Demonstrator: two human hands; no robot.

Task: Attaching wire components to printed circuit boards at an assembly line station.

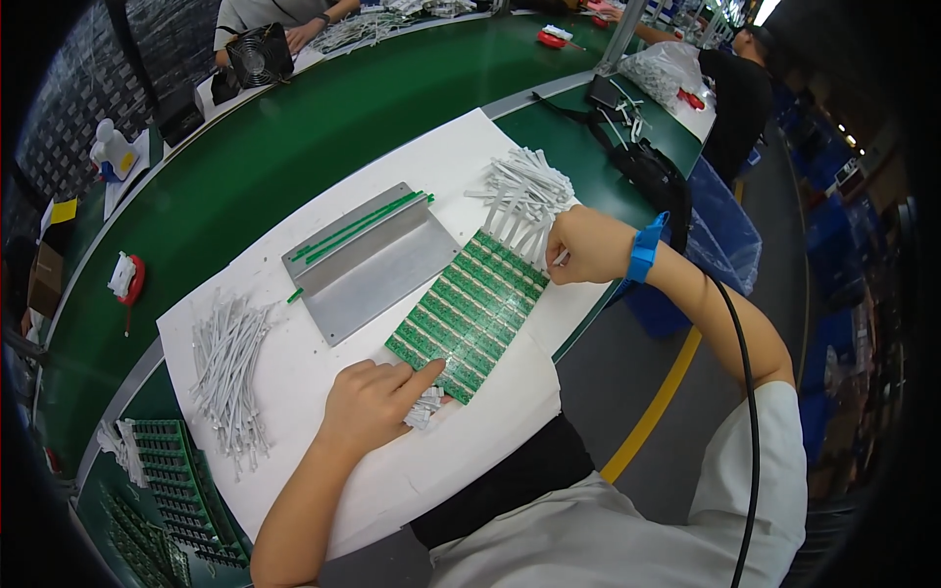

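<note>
A green circuit board panel (469,312), divided into rows of small boards, lies tilted over the white work surface. My left hand (377,402) grips its near left edge, index finger on top, with a fingertip showing beneath. White connectors (424,408) stick out under that hand. At the panel's far right corner my right hand (588,245), with a blue wrist strap (647,250), is closed in a pinch. A bit of white cable shows at its fingers. Several white flat cables (518,220) stand along the panel's far edge, beside a pile of white cables (534,176).
An angled metal fixture (377,265) with green strips stands left of the panel. Another bundle of white cables (230,367) lies farther left. More green panels (181,480) are at lower left. Beyond runs a green conveyor (245,176); other people work nearby. A black cord (750,392) hangs across my right arm.
</note>
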